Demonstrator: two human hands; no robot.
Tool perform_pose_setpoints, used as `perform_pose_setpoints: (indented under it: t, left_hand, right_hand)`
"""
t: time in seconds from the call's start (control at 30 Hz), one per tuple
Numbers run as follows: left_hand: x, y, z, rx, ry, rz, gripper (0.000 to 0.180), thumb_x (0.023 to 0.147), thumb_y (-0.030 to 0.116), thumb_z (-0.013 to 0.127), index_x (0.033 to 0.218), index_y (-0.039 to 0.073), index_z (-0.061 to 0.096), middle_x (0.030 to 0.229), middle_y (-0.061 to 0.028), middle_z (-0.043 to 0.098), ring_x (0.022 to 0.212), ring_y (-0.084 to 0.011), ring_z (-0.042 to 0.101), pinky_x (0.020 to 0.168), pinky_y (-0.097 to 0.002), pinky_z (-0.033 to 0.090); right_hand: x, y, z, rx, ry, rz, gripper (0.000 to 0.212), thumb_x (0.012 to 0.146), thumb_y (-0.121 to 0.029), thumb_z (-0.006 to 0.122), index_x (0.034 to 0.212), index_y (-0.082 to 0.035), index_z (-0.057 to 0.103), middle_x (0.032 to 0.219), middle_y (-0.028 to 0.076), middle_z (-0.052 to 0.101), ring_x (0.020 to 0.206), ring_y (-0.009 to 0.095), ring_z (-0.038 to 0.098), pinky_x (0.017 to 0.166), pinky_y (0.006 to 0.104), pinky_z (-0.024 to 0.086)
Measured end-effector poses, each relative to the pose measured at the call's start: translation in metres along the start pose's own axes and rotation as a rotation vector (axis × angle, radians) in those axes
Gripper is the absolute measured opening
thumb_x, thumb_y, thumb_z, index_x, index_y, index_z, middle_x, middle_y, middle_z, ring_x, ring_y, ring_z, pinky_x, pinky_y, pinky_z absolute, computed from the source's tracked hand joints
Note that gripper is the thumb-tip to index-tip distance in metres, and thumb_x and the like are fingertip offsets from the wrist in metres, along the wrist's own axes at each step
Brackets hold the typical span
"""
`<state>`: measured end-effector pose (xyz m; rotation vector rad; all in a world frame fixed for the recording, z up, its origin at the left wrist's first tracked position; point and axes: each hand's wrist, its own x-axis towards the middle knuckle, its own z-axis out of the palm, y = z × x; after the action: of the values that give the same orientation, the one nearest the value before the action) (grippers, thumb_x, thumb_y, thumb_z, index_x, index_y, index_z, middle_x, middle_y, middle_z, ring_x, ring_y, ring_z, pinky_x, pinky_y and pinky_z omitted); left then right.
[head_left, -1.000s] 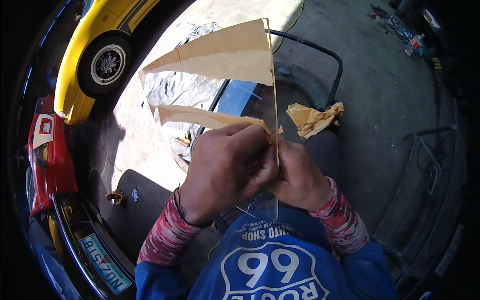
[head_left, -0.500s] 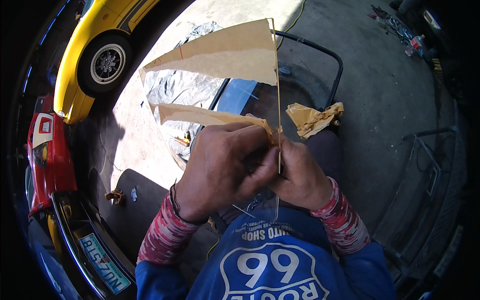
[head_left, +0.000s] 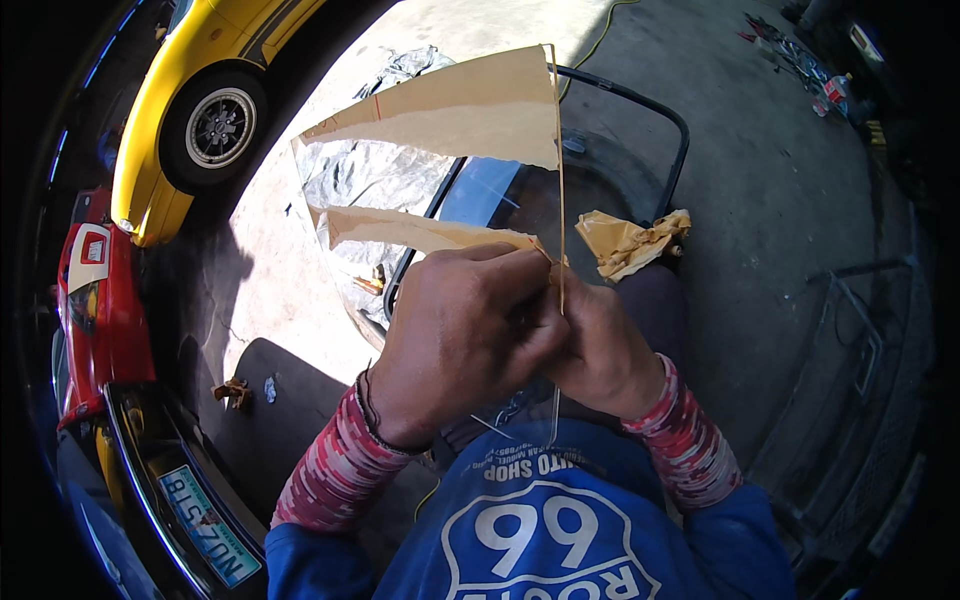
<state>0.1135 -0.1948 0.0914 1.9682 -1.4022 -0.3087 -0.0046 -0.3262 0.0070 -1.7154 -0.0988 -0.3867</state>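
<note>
The left hand (head_left: pixel 470 335) seems to pinch the lower paper strip (head_left: pixel 420 231), the right hand (head_left: pixel 608 350) the clear sheet (head_left: pixel 562 215). Beyond them, its middle is bare; the upper paper strip (head_left: pixel 450 108) remains.

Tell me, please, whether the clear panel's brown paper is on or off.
Partly on: two torn strips of brown paper cling to the clear panel, bare between them.

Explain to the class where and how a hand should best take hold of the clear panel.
Probably pinch the clear panel by its straight right edge, beyond the right hand, coming from the person's right, thumb and fingers on opposite faces: that edge looks thin and stands uncovered there.
</note>
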Motion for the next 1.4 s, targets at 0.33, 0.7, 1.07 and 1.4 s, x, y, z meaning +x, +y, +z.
perform_pose_setpoints:
  t: [0.33,0.7,1.07,1.4]
  left_hand:
    - [-0.023,0.002,0.027,-0.111,0.324,-0.044,0.017,0.084,0.000,0.080,0.100,0.000,0.073,0.083,-0.0126,0.069,0.071,-0.0302,0.069,0.064,-0.0382,0.054]
    - [-0.028,0.016,0.029,-0.007,0.345,-0.122,0.012,0.087,-0.002,0.080,0.098,-0.001,0.074,0.084,-0.0094,0.071,0.071,-0.0163,0.069,0.065,-0.0285,0.055]
    - [-0.027,0.008,0.038,-0.028,0.348,-0.152,0.015,0.088,0.000,0.074,0.102,-0.002,0.070,0.085,-0.0071,0.070,0.072,-0.0118,0.068,0.066,-0.0254,0.055]
    - [-0.023,0.010,0.033,0.048,0.379,0.007,0.018,0.082,-0.004,0.079,0.095,0.001,0.068,0.082,-0.0112,0.065,0.070,-0.0249,0.068,0.061,-0.0360,0.053]
  right_hand:
    - [0.000,0.005,0.002,0.051,0.039,0.036,0.076,0.096,-0.003,0.066,0.164,0.003,0.032,0.125,0.032,0.070,0.116,0.049,0.071,0.095,0.0473,0.059]
    - [-0.001,0.004,0.005,0.048,0.002,-0.025,0.083,0.096,-0.002,0.063,0.168,0.002,0.021,0.122,0.034,0.070,0.112,0.051,0.071,0.094,0.0482,0.059]
    - [-0.002,0.003,0.002,0.016,0.016,-0.042,0.086,0.096,-0.003,0.066,0.169,0.002,0.021,0.117,0.036,0.070,0.111,0.052,0.071,0.093,0.0495,0.059]
    - [-0.001,0.005,0.003,-0.006,0.008,-0.024,0.086,0.095,0.001,0.064,0.169,0.002,0.019,0.117,0.034,0.071,0.110,0.051,0.072,0.093,0.0493,0.059]
